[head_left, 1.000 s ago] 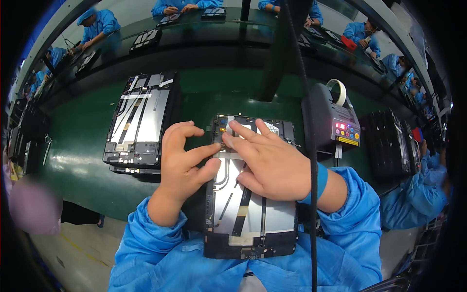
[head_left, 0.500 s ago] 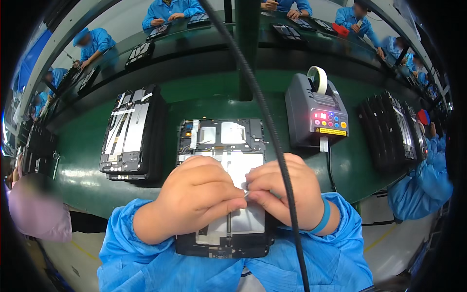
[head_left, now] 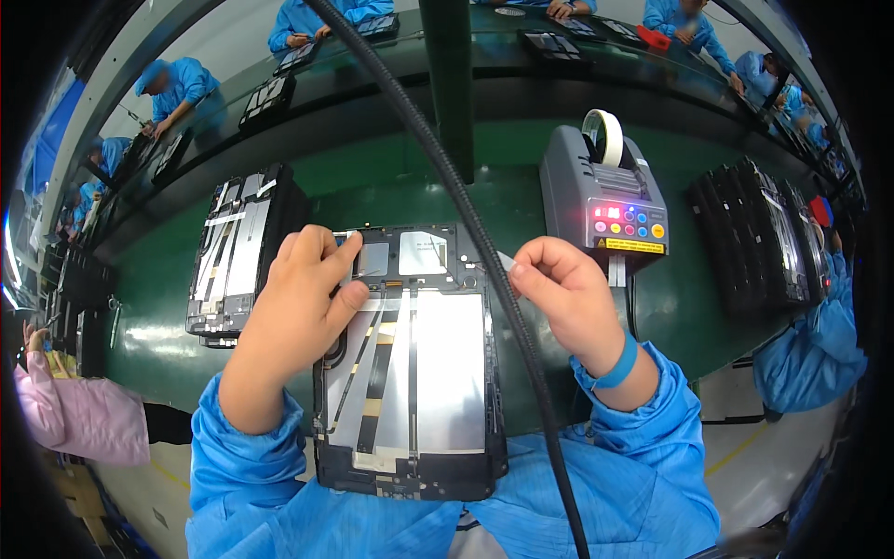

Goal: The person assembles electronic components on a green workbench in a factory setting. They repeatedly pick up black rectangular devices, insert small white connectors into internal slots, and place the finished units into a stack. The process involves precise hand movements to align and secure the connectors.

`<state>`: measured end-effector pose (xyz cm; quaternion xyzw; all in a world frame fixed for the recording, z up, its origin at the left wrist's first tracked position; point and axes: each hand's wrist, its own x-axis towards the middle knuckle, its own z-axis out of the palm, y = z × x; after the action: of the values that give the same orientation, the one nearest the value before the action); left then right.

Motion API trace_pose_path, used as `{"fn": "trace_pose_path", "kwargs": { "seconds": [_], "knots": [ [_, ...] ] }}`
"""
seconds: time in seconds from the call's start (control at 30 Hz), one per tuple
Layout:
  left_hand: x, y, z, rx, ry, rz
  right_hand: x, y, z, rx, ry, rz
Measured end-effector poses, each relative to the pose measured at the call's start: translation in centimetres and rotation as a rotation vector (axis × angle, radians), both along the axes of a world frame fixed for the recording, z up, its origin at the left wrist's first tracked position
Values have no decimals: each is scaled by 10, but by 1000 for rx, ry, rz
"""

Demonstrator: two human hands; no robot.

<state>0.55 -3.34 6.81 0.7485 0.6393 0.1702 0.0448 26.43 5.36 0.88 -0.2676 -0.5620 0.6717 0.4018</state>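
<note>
An opened tablet-like device [head_left: 451, 373] lies in front of me, its black frame showing silver panels, flat ribbon cables and circuit parts. My left hand [head_left: 312, 303] is at its upper left edge. The index finger and thumb there are spread apart, and the fingers cover that corner. Beyond the device's upper right side, my right hand [head_left: 565, 291] pinches a short whitish strip of tape [head_left: 506, 262] between thumb and index finger. A dark braided cable passes in front of the strip's lower part.
A grey tape dispenser [head_left: 601, 196] with a white roll stands at the right. Stacks of similar devices sit at left [head_left: 244, 252] and far right [head_left: 745, 238]. The braided cable [head_left: 438, 154] hangs across the view. People in blue work at the far bench [head_left: 372, 70].
My hands have parted from over the device's middle. The left went to the upper left corner and opened; the right moved right and up with the strip. The device sits slightly further left.
</note>
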Motion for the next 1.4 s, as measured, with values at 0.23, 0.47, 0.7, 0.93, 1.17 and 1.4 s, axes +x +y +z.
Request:
{"fn": "trace_pose_path", "kwargs": {
  "seconds": [0.23, 0.47, 0.7, 0.93, 1.17, 1.4],
  "knots": [
    [58, 27, 11, 64, 61, -428, -10, 22, 4, 3, 9, -12],
    [54, 36, 9, 45, 75, -684, -14, 25, -1, -4, -16, -52],
    [31, 30, 1, 56, -71, -596, -36, 35, -8, 107, -113, 6],
    [28, 31, 0, 76, -27, -543, -37, 36, 3, 219, -257, 51],
    [23, 34, -8, 71, -193, -467, -21, 45, 44, 753, -466, 302],
    [18, 38, -13, 60, -283, -473, -39, 46, 52, 794, -735, 376]
  ]
}}
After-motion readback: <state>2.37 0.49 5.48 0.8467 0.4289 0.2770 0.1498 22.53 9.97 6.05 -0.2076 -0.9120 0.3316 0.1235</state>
